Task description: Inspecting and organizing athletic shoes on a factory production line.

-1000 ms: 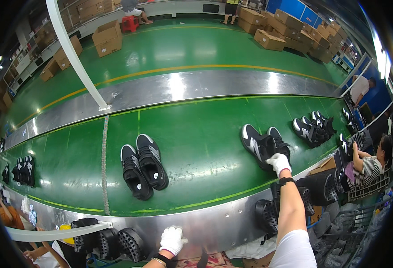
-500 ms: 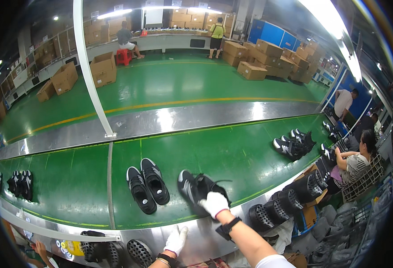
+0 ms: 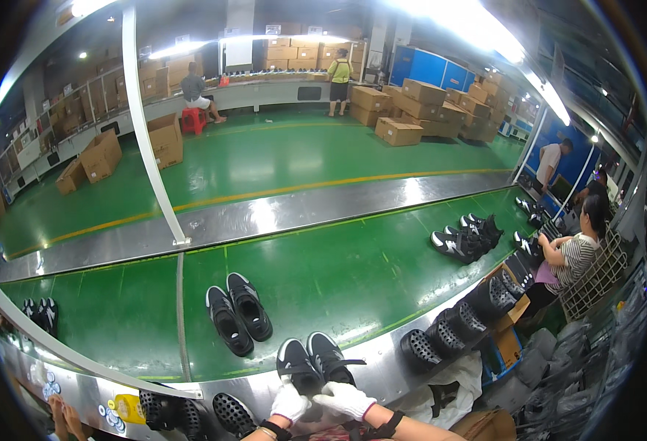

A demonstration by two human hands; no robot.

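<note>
L hand (image 3: 290,403) & R hand (image 3: 347,400), both in white knit gloves, nearly meet at the heel end of a pair of black low-cut sneakers w/ pale toe caps (image 3: 292,359). L fingers bent, up against the left shoe's heel; R fingers slightly bent, pointing left, by the right shoe's heel – can't tell if either has a firm hold. Shoes side by side, toes away from the fingers & over the green belt (image 3: 353,287), heels over the brushed-steel ledge (image 3: 379,375); a black strap (image 3: 351,361) juts out right. Same ledge: black molded pieces w/ round holes, one (image 3: 231,415) left of L hand, a row (image 3: 420,349) to the right.

Mid-belt, just beyond: 2nd pair of black-and-white sneakers (image 3: 229,323), untouched. Farther, upper right: a cluster of similar shoes (image 3: 456,245), near a co-worker in a striped top (image 3: 579,255). Past the belt – steel rail (image 3: 301,207), then brown cardboard boxes (image 3: 399,133).
</note>
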